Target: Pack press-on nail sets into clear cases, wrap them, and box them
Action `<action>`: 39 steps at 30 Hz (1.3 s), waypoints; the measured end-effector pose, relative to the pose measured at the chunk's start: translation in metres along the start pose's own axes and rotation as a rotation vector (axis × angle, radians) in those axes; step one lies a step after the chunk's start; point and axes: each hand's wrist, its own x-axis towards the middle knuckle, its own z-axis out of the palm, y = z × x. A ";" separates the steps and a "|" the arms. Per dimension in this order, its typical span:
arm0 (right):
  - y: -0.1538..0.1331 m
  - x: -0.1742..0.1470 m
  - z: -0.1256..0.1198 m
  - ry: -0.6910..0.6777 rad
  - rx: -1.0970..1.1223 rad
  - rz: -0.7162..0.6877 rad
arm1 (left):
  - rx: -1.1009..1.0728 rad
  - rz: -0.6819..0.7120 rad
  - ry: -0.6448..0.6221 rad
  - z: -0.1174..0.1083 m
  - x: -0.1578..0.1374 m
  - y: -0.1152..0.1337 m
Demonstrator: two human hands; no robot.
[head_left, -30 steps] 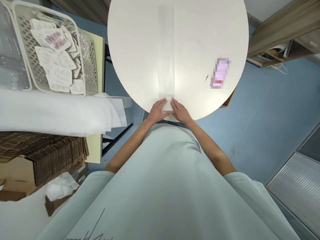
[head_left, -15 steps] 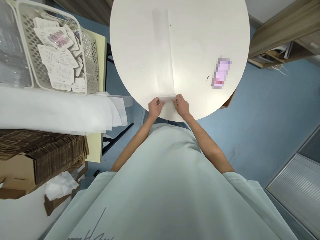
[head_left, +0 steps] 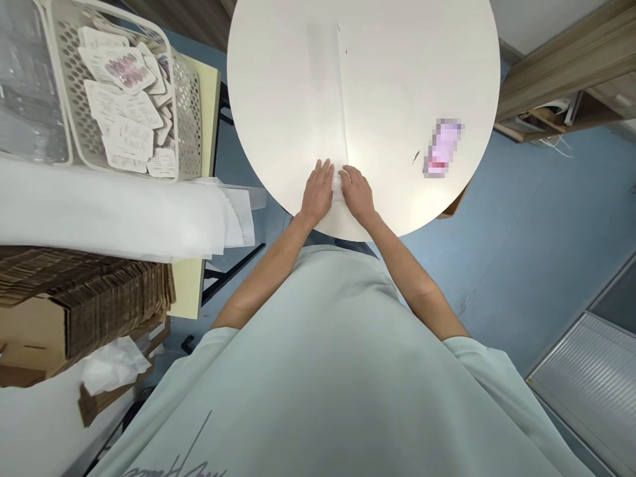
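A long strip of thin, translucent plastic sheet [head_left: 328,106] lies on the round white table [head_left: 407,59] and stretches away from me. Its near end, by my hands, looks folded into a short flap [head_left: 338,190]. My left hand [head_left: 318,192] rests palm down on the strip's left side, fingers extended forward. Just across the flap, my right hand [head_left: 356,193] presses on its right edge with the fingers slightly bent. A narrow gap separates the two hands, and neither grasps anything. The undersides of both palms are hidden.
A pixelated pink item [head_left: 442,148] lies at the table's right. To the left, a perforated basket [head_left: 189,112] of printed cards stands beside a bin of clear plastic packs [head_left: 30,99]. White sheets [head_left: 124,212] and stacked flat cardboard [head_left: 114,311] lie nearer. A wooden shelf [head_left: 556,73] stands right.
Both hands have gone from pinching the near end of the plastic sheet to lying flat on it, slightly farther from me. The raised fold is now pressed down.
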 end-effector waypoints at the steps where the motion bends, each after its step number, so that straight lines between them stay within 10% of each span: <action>1: 0.000 -0.001 -0.001 -0.038 -0.007 -0.036 | -0.008 0.052 -0.059 -0.003 0.003 -0.002; 6: 0.006 -0.015 -0.005 -0.157 -0.036 -0.115 | 0.040 0.069 -0.206 -0.014 0.003 -0.010; 24: 0.003 -0.082 0.001 -0.258 -0.067 -0.176 | 0.035 -0.045 -0.126 0.002 -0.080 0.011; 33: 0.007 -0.064 -0.009 -0.174 0.024 -0.085 | -0.069 -0.104 -0.181 -0.015 -0.073 -0.006; 39: 0.006 -0.039 -0.011 -0.111 0.129 0.061 | -0.094 -0.280 0.058 -0.005 -0.063 -0.002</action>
